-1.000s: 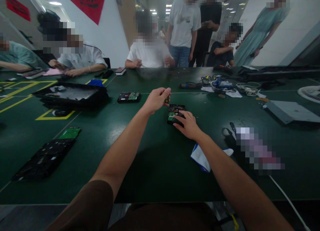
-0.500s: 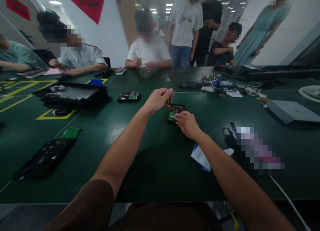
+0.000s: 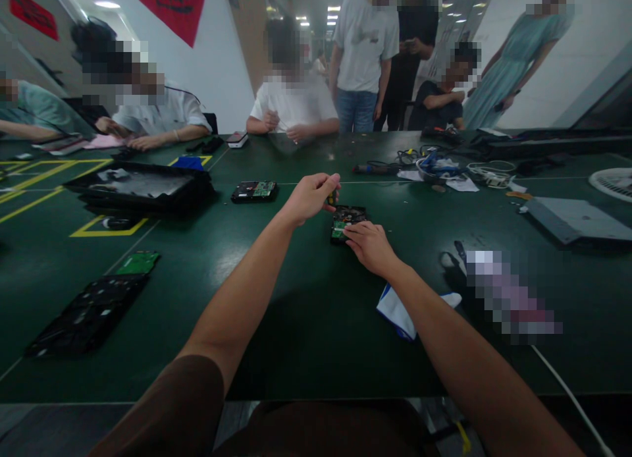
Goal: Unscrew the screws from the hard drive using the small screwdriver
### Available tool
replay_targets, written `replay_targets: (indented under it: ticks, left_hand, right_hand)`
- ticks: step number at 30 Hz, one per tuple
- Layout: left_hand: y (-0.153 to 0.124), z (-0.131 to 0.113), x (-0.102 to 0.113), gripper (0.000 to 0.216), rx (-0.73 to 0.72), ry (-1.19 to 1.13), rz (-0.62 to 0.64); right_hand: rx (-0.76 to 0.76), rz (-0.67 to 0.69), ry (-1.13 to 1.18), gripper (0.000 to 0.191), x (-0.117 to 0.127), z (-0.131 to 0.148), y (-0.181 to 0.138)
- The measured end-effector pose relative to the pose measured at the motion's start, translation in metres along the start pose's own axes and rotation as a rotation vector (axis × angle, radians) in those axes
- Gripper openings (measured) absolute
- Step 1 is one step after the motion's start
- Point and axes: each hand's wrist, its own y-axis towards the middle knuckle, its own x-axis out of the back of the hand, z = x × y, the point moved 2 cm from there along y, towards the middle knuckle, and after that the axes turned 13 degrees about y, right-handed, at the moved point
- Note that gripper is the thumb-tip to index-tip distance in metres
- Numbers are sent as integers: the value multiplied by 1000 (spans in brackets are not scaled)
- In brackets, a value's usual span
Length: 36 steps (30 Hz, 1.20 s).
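Note:
In the head view a hard drive [image 3: 349,215] with a green circuit board lies on the green table in front of me. My left hand [image 3: 316,192] is closed around the dark, yellow-marked handle of a screwdriver [image 3: 332,197], held above the drive's far left part. The tip is hard to make out. My right hand [image 3: 369,245] grips the near right side of the drive, fingertips on its board. A second hard drive [image 3: 255,191] lies farther left, apart from both hands. Under my right forearm is a white and blue cloth item [image 3: 399,312].
At left are a black tray-like casing [image 3: 143,188] and a long black part with a green board [image 3: 93,305]. Cables [image 3: 439,166] and a grey metal box [image 3: 577,220] lie at right. Several people sit or stand across the table.
Both hands stay almost in place, with the left closed on the screwdriver handle, which shows slightly turned. The hard drive has not moved.

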Motion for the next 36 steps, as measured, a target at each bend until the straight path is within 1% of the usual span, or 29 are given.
replay_targets:
  ticks: [12,18,23,29,36]
  left_hand:
    - [-2,-2,0,37,-21,9,39]
    - [-2,-3,0,36,-25,0,46]
    - [-3,-4,0,36,3,-18,43]
    - [-2,0,1,36,-11,-31,55]
    - [-2,1,1,36,-31,-19,58]
  right_hand:
    - [30,-6,-151,33,-1,0,0]
    - [38,56,-189,34,0,4,2]
    - [41,95,-177,34,0,4,4]
    - [-16,59,-102,34,3,0,2]
    - [-44,91,-120,35,8,2,3]
